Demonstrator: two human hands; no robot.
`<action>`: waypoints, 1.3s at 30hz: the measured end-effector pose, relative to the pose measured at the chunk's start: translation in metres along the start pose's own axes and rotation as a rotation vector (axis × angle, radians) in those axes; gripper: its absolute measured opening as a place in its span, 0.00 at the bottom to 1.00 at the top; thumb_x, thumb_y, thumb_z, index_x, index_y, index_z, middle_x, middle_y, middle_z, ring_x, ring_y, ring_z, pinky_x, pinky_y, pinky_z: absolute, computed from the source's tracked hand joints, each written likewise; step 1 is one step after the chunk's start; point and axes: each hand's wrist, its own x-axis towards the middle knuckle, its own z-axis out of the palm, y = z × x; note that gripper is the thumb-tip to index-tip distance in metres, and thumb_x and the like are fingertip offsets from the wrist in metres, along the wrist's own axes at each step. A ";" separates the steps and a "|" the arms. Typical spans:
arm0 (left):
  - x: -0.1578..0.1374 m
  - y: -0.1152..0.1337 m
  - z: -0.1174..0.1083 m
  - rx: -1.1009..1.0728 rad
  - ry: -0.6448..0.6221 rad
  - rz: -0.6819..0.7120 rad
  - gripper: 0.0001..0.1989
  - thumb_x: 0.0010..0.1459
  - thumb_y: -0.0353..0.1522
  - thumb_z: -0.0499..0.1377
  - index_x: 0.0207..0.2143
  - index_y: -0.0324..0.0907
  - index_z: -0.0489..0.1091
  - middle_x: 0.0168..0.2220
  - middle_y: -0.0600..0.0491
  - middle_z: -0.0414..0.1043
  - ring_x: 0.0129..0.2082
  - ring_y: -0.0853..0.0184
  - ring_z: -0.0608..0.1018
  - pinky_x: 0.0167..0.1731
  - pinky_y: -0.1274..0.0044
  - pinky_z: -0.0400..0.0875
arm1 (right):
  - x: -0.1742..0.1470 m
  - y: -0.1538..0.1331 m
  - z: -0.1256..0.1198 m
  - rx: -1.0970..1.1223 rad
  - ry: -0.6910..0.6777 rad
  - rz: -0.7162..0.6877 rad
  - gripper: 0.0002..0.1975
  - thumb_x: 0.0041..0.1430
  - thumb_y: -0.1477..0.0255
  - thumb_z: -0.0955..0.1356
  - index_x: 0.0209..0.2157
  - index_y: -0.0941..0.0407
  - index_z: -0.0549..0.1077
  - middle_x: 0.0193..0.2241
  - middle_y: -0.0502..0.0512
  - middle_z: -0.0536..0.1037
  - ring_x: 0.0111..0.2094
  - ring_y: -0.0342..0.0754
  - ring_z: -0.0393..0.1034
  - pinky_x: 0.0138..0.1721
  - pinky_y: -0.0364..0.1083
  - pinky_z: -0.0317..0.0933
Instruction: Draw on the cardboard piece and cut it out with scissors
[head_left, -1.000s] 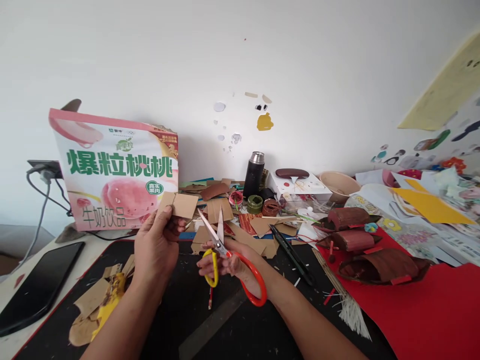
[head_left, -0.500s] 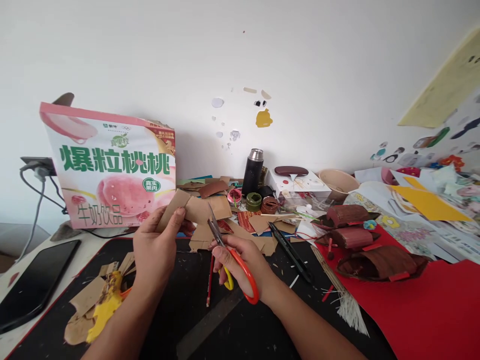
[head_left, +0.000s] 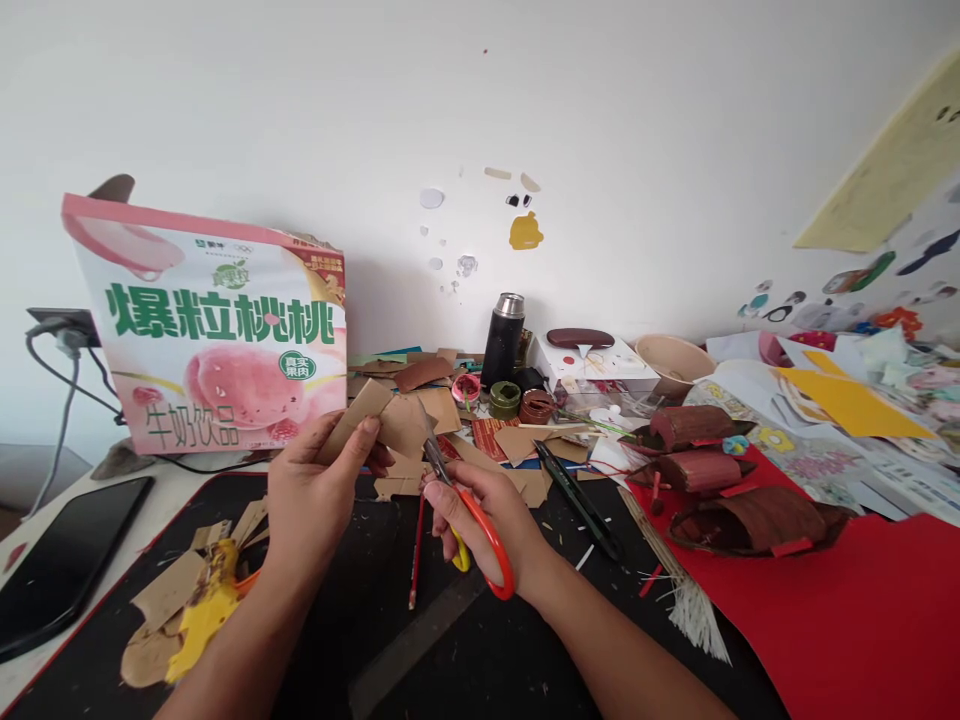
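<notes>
Cardboard piece (head_left: 367,405), creased into two panels, is held up above the worktop (head_left: 166,497) at 10 o'clock from the right hand (head_left: 480,515). The left hand (head_left: 319,480) has its grip clamped on it, thumb across the near face. The right hand's grip is wrapped around the handles of scissors (head_left: 435,455); their blades point towards 11 o'clock, near the cardboard, contact unclear. At 8 o'clock from that hand lies a red pencil (head_left: 416,557).

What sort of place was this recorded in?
Likely a craft desk, perhaps at home: scissors in the right hand, a piece of cardboard in the left hand, and loose cardboard scraps near the wall.
</notes>
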 end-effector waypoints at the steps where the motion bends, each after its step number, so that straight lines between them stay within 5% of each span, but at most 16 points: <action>1: 0.000 0.000 0.000 -0.004 -0.001 -0.006 0.13 0.56 0.44 0.74 0.35 0.45 0.83 0.23 0.56 0.81 0.20 0.65 0.79 0.25 0.75 0.78 | 0.000 0.000 0.000 0.001 0.004 0.004 0.29 0.69 0.43 0.73 0.47 0.56 0.79 0.27 0.48 0.76 0.19 0.41 0.71 0.22 0.40 0.63; 26: 0.000 0.002 0.003 -0.062 -0.011 -0.045 0.15 0.55 0.44 0.75 0.37 0.44 0.83 0.23 0.55 0.81 0.21 0.64 0.80 0.25 0.75 0.79 | -0.002 -0.007 -0.001 -0.102 0.023 -0.007 0.20 0.70 0.51 0.74 0.41 0.55 0.77 0.24 0.46 0.73 0.19 0.41 0.69 0.21 0.40 0.61; 34: 0.010 -0.002 0.008 -0.449 -0.112 -0.301 0.24 0.39 0.40 0.83 0.34 0.40 0.80 0.25 0.55 0.80 0.22 0.69 0.79 0.22 0.81 0.75 | -0.003 -0.010 0.000 -0.092 0.053 -0.006 0.21 0.67 0.50 0.76 0.38 0.55 0.75 0.24 0.45 0.72 0.19 0.41 0.67 0.20 0.40 0.60; 39: 0.003 -0.005 0.018 -0.588 -0.151 -0.343 0.23 0.37 0.38 0.84 0.32 0.40 0.81 0.29 0.53 0.81 0.30 0.67 0.83 0.31 0.80 0.80 | -0.002 -0.009 -0.002 -0.076 0.087 -0.012 0.23 0.70 0.48 0.74 0.40 0.55 0.74 0.25 0.46 0.73 0.18 0.40 0.67 0.20 0.40 0.61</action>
